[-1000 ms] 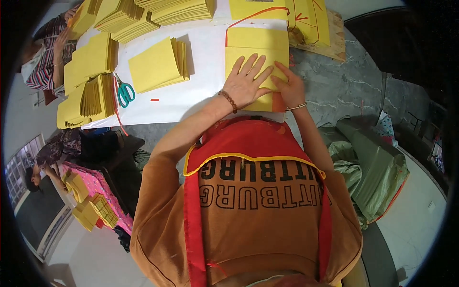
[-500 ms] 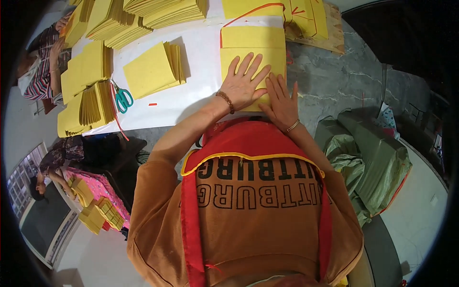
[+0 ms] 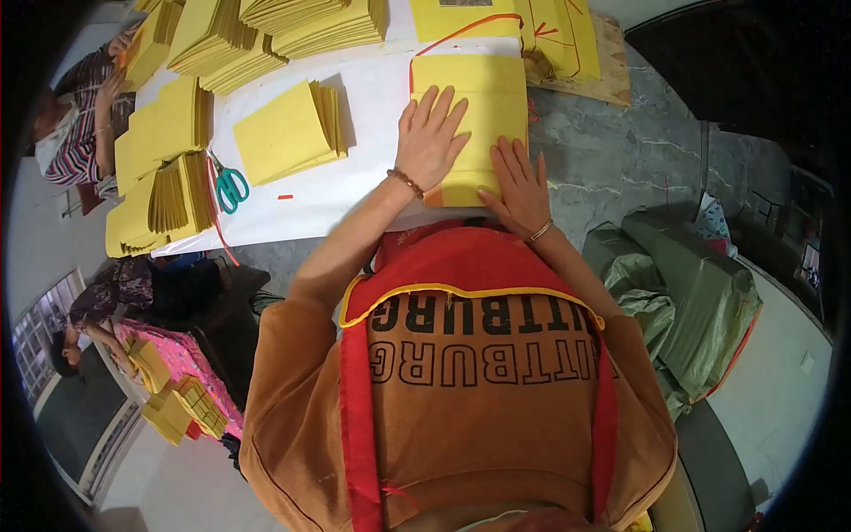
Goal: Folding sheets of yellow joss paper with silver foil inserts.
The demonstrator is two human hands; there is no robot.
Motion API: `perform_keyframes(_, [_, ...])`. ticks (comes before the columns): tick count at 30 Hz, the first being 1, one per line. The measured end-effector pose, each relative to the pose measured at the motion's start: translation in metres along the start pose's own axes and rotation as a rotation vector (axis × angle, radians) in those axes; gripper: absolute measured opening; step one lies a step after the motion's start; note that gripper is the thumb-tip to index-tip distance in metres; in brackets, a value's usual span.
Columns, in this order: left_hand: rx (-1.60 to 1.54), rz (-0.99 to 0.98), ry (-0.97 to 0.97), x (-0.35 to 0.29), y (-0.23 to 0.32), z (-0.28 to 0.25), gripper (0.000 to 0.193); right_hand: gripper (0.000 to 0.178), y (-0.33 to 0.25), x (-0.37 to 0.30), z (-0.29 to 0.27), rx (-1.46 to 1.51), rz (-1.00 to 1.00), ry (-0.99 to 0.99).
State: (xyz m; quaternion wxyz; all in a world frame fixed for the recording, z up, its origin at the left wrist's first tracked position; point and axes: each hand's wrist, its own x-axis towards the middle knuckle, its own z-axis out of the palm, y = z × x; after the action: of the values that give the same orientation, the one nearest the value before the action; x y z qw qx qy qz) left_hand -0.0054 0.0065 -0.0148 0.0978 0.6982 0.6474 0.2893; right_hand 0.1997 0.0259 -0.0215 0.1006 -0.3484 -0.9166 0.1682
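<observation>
Far left of the hands: a person in a striped top point(image 3: 78, 146) at the surface's edge, hands among yellow stacks.
Left stacks: piles of yellow paper point(image 3: 164, 151) well left of the left hand, some fanned on edge, some flat.
Scissors: teal-handled scissors point(image 3: 229, 186) lying flat between the fanned piles and a loose pile, well apart from both hands.
Loose pile: a slanted stack of yellow sheets point(image 3: 288, 133) just left of the left hand, not touched.
Surface: white covering point(image 3: 355, 177) under everything, grey stone beyond its right edge.
Left hand: left hand point(image 3: 430, 142) spread flat, fingers splayed wide, palm pressed down on the yellow sheet; gripping nothing; beaded bracelet at the wrist.
Yellow sheet: large yellow sheet point(image 3: 483, 84) directly under both hands, near edge at the front of the surface, fold line running across it, red cord along its far-left corner.
Right hand: right hand point(image 3: 519, 191) flat and open too, fingers together and pointing away, resting on the sheet's lower right part just beside the left hand; thin bangle at the wrist.
Beyond the hands: more yellow sheets point(image 3: 550, 27) on a wooden board.
Right of the right hand: green sacks point(image 3: 691, 293) on the floor, well apart.
</observation>
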Motion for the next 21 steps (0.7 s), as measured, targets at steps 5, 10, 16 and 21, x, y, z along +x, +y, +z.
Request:
perform_keyframes(5, [0.242,0.008,-0.017,-0.003,-0.005,0.002,0.052,0.066,0.001,0.000,0.002,-0.015,-0.008,0.016])
perform_keyframes(10, [0.291,0.269,-0.197,-0.008,0.004,-0.011,0.062,0.064,0.000,-0.002,-0.002,-0.008,0.003,-0.013])
perform_keyframes(16, [0.654,0.290,-0.081,-0.010,0.041,0.001,0.059,0.056,0.031,0.007,-0.014,0.759,0.125,-0.046])
perform_keyframes(21, [0.647,0.174,-0.038,0.003,0.041,0.009,0.053,0.058,0.036,0.015,-0.030,1.175,0.396,0.040])
